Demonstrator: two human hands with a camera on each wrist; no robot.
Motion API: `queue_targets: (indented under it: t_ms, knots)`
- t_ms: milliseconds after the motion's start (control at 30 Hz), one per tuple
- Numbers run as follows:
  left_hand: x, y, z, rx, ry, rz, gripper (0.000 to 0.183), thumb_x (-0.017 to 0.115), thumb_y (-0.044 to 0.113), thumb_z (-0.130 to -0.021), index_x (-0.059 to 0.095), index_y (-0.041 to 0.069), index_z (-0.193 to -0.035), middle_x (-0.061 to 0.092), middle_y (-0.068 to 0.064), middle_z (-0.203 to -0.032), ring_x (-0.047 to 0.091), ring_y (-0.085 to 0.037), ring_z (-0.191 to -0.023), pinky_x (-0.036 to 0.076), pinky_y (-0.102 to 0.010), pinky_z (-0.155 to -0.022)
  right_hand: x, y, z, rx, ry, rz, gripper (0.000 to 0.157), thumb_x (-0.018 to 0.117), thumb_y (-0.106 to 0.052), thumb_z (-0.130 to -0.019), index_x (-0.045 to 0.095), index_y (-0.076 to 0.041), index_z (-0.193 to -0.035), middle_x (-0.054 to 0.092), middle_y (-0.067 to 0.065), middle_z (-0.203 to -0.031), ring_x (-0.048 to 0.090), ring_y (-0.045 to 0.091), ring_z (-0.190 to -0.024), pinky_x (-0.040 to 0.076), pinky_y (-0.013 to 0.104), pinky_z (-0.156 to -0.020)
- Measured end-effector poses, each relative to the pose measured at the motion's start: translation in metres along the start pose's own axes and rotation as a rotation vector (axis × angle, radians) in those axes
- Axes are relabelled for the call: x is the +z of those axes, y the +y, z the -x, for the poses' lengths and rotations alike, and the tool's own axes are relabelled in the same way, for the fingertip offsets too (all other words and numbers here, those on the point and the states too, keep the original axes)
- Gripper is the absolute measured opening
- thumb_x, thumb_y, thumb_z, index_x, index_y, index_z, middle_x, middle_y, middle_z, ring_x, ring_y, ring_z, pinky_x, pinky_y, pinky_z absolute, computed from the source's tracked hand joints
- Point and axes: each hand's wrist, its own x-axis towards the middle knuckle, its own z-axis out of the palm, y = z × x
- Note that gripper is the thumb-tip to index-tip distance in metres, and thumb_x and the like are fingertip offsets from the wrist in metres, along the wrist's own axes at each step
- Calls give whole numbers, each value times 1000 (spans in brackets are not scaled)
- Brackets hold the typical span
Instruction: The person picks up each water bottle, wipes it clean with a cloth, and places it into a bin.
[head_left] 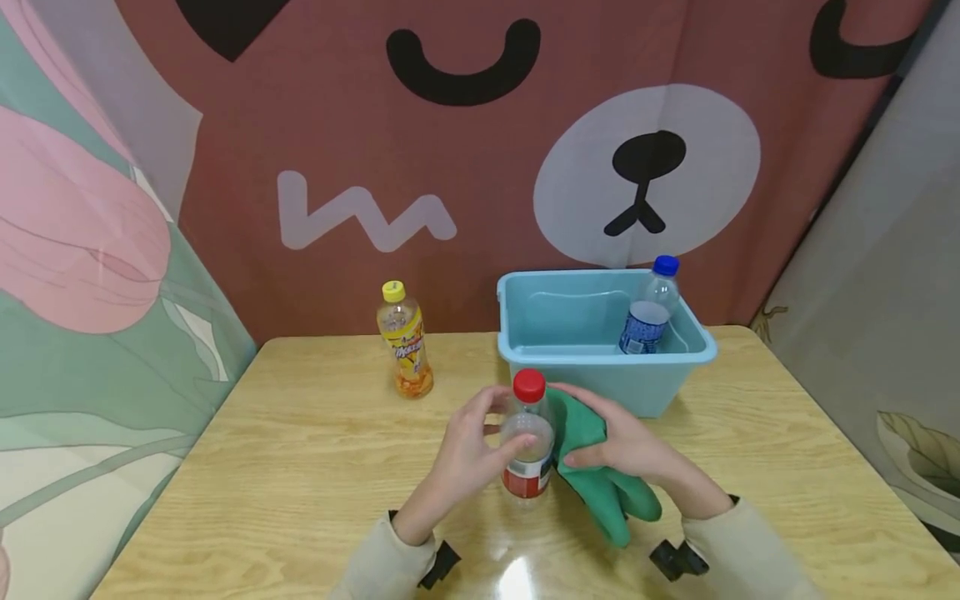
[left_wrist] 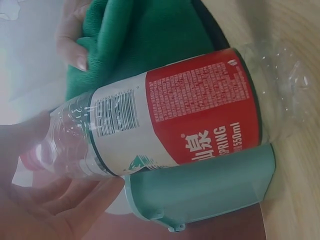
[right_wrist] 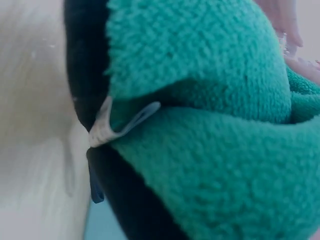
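My left hand [head_left: 467,454] grips a clear plastic water bottle [head_left: 527,477] around its upper part, thumb in front. The bottle stands upright, with a red cap [head_left: 529,385] and a red and white label, its base close to the table top. In my right hand [head_left: 633,442] is a bunched green towel [head_left: 592,433], pressed up beside the bottle. The right wrist view shows its fluffy pile [right_wrist: 200,55], dark edging [right_wrist: 142,200] and a small pale tag [right_wrist: 112,127]; most of the right hand is hidden there.
Behind the hands stands a light blue plastic bin [head_left: 592,379] holding a blue-capped bottle [head_left: 647,321] that leans in its right side. A yellow-capped bottle [head_left: 408,354] with some orange contents stands back left on the wooden table [head_left: 300,467]. A printed curtain [head_left: 337,125] hangs behind.
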Motion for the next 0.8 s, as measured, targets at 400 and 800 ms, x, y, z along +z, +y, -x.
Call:
queue_targets:
  t_ms: [400, 800]
  knots:
    - [-3, 0, 1, 1, -14, -7, 49, 71, 21, -80, 51, 3, -120, 56, -10, -108, 56, -22, -96, 54, -24, -69, -8, -19, -2, -48, -29, 8, 80, 75, -11, -72, 34, -17, -140, 40, 14, -136, 43, 32, -113, 41, 46, -86]
    - [-5, 0, 1, 7, -10, 14, 50, 72, 15, -79, 52, 1, -122, 56, -13, -105, 56, -24, -96, 54, -26, -70, -5, -26, -9, -38, -48, 90, 81, 75, -11, -72, 32, -15, -141, 44, 14, -133, 47, 31, -107, 42, 45, -83]
